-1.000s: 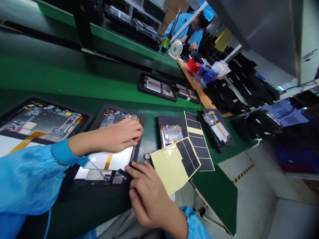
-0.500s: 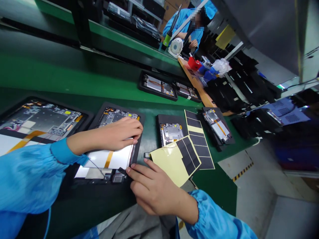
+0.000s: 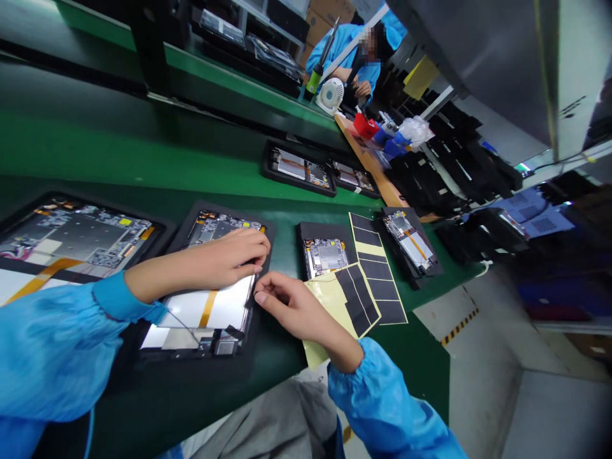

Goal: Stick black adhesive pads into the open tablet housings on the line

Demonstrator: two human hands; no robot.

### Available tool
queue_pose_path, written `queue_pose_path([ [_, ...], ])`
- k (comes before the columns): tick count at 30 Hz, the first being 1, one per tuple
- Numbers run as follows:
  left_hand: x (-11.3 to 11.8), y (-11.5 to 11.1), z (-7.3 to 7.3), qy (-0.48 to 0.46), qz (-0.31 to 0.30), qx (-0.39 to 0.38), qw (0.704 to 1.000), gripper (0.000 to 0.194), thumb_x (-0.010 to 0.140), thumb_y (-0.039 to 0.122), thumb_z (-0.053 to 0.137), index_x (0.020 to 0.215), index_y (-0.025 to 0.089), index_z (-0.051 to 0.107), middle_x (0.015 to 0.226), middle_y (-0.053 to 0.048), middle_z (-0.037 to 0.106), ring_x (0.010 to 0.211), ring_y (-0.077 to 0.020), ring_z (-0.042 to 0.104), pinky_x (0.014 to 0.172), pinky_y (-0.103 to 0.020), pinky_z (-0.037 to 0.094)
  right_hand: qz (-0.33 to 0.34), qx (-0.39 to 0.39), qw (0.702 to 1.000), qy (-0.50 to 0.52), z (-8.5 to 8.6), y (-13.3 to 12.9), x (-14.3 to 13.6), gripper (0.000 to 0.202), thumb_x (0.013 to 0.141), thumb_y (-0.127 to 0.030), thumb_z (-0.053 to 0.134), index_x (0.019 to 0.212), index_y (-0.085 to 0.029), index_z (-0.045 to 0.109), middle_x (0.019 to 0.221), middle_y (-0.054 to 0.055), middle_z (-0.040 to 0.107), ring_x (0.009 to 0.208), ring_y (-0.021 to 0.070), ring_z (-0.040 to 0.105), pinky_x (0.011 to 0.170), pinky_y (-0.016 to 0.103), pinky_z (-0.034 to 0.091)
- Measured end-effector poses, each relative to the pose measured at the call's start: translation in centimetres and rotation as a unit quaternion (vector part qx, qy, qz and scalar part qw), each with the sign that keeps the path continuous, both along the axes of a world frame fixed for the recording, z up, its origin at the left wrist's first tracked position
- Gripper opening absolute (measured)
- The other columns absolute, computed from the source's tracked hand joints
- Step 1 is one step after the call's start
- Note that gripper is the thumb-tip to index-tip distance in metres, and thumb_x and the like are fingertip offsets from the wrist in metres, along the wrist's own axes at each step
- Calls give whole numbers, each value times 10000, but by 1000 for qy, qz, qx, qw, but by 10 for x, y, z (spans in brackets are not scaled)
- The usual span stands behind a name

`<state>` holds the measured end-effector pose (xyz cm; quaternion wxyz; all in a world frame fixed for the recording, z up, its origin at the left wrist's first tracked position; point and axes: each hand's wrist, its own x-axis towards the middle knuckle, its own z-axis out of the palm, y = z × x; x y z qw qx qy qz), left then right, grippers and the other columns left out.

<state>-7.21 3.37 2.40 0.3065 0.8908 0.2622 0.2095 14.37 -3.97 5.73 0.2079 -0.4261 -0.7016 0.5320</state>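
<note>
An opened tablet with a circuit board, a white battery and orange tape lies in a black foam tray in front of me. My left hand rests across its upper right part, fingers curled together at the right edge; anything under them is hidden. Close by, my right hand is at the tablet's right edge, thumb and index finger nearly pinched; what is between them is too small to make out. Behind the right wrist lies a yellow sheet with black adhesive pieces, partly over a smaller device.
Another opened tablet lies at the left. A second sticker sheet and a device are at the right. Two trayed devices sit further back. Across the bench, a person in blue works near a small fan.
My right hand has moved up along the tablet's right edge, from the bottom corner towards my left hand, and its fingers have drawn together. My left hand stays nearly in place.
</note>
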Motion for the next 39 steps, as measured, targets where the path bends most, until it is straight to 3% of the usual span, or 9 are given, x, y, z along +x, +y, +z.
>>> queue_pose_path([
  [14,3,-1,-2,-4,13,7,1000,231,1021,267,406,870,191,563,1042,-80,602,1026,-252,530,988,-431,408,-46,150,984,-82,-12,-3,-16,67,951,-209,549,886,-220,562,704,-53,490,625,138,472,627,245,349],
  [22,2,-1,-4,-9,10,13,1000,227,1029,278,429,885,189,582,1040,-77,608,1001,-244,534,966,-415,419,-97,168,972,-130,-18,-8,-23,37,945,-188,574,967,-214,588,672,-64,478,607,152,499,615,257,371],
  [25,1,-1,-3,-12,10,20,1000,231,1038,298,436,893,191,580,1049,-82,613,1014,-248,544,968,-416,428,-156,163,966,-128,-23,-10,-25,330,921,-208,608,1244,-189,543,695,-77,478,614,169,542,593,261,398],
  [27,1,-1,-2,-11,10,25,1000,230,1040,305,437,901,191,580,1062,-85,616,1026,-250,550,972,-417,432,-186,181,959,-116,-28,-13,-26,432,908,-226,636,1323,-179,524,741,-60,517,641,177,573,601,272,449],
  [30,2,-1,-1,-7,8,32,999,232,1040,304,431,892,191,569,1058,-79,619,1016,-238,550,971,-408,435,-170,294,934,-110,-35,-24,-26,254,980,-228,564,1209,-170,657,979,74,660,887,225,658,786,350,568],
  [33,2,0,-3,-7,6,33,999,238,1038,309,427,873,192,552,1054,-74,615,1011,-230,545,967,-401,433,-108,391,898,-168,-36,-45,-26,357,1028,-284,544,1312,-107,668,1402,217,628,1334,365,554,1079,539,524],
  [36,1,2,-6,-10,1,28,1000,230,1032,314,441,873,189,551,1063,-80,615,1012,-235,544,961,-407,431,-77,373,897,-224,-30,-66,-27,556,1008,-377,614,1447,-37,581,1629,253,447,1557,451,310,1187,643,435],
  [39,1,4,-7,-4,1,27,1000,228,1031,298,448,864,184,552,1065,-89,620,1011,-235,546,974,-424,438,-78,344,910,-218,-27,-74,-29,510,1003,-399,623,1397,-76,642,1659,210,430,1588,420,291,1215,616,432],
])
